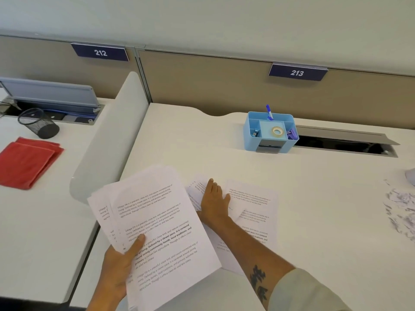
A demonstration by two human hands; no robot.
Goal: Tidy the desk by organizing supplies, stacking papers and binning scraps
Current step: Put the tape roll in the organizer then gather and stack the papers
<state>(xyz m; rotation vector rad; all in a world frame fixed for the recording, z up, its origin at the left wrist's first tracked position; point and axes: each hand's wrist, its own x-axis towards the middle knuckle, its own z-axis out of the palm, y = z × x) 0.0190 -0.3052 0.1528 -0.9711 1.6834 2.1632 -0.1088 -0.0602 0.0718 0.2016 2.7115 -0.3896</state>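
Left hand (pixel 116 268) pinches fanned white printed sheets (pixel 155 232); right hand (pixel 213 205), fingers straight together, presses loose printed pages (pixel 251 198) at three o'clock, which may slide or crumple.

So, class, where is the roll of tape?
In the head view, the tape roll lies in the blue organizer's middle compartment, far right-centre of the desk, below sign 213.

A white worktop (pixel 224 153) carries a blue organizer (pixel 270 140) near its back edge. Printed sheets (pixel 253 203) lie at the front, torn scraps (pixel 399 205) at right.
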